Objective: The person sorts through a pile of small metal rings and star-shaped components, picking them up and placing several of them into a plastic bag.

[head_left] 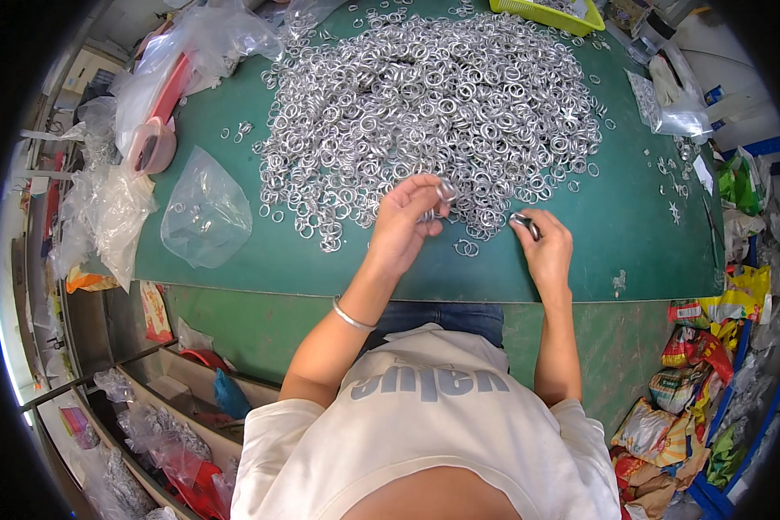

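Note:
A broad heap of silver metal rings (425, 104) covers the middle of the green table (225, 269). At the heap's near edge my left hand (406, 221) has its fingers curled around a few metal rings (445, 191), with the topmost ring pinched near the thumb and forefinger. To its right, my right hand (549, 247) is closed on a small dark, shiny piece (524, 225) whose kind I cannot make out. Its fingertips stay apart from the left hand. A couple of loose rings (466, 249) lie on the table between the two hands.
A clear plastic bag (206, 212) lies left of the heap, near a pink scoop-like container (152, 147) and crumpled plastic (121, 204). A yellow-green basket (563, 19) stands at the back right. Small metal pieces (674, 208) are scattered at the right; packaged bags (685, 381) fill a shelf there.

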`<state>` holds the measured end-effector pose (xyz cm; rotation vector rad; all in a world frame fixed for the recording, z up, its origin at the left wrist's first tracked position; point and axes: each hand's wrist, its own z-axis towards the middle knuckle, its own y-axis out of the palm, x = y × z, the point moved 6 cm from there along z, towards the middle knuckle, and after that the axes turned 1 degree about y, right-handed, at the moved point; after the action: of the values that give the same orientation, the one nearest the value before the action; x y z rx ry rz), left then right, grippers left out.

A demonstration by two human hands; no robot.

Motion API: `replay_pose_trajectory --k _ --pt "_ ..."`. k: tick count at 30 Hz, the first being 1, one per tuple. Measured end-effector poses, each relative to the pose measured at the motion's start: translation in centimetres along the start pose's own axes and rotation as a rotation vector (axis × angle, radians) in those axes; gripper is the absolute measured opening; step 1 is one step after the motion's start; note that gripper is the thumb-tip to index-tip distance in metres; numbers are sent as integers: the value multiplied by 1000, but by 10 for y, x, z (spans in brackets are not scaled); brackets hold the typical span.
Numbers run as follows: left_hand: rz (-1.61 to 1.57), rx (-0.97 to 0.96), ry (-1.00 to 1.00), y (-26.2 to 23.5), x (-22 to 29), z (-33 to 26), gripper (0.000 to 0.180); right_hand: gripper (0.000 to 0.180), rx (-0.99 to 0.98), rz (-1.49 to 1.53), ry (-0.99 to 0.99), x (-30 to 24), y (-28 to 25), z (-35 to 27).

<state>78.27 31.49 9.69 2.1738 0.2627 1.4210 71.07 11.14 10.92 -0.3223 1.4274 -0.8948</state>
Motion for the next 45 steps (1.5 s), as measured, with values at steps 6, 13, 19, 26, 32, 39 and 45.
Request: replay_pose_trajectory --k 6,13,19,26,32,39,45 --pt "-449 -146 -293 0 -17 -15 25 19 -49 1384 385 25 -5 0" --pt "808 79 376 10 -4 -8 15 35 -63 1132 391 15 12 19" --pt "1286 168 556 27 -5 -8 21 28 76 -172 -71 -22 22 28" --pt "474 65 277 7 -3 -4 15 18 -80 1088 527 27 19 18" --pt "-189 -22 -190 5 -17 -11 23 24 -337 1861 700 29 35 8" --pt "-447 -136 -372 17 -30 -21 38 30 -362 1854 659 2 38 0" --pt "-722 -13 -435 23 -50 -36 48 29 44 1494 329 -42 46 -14"
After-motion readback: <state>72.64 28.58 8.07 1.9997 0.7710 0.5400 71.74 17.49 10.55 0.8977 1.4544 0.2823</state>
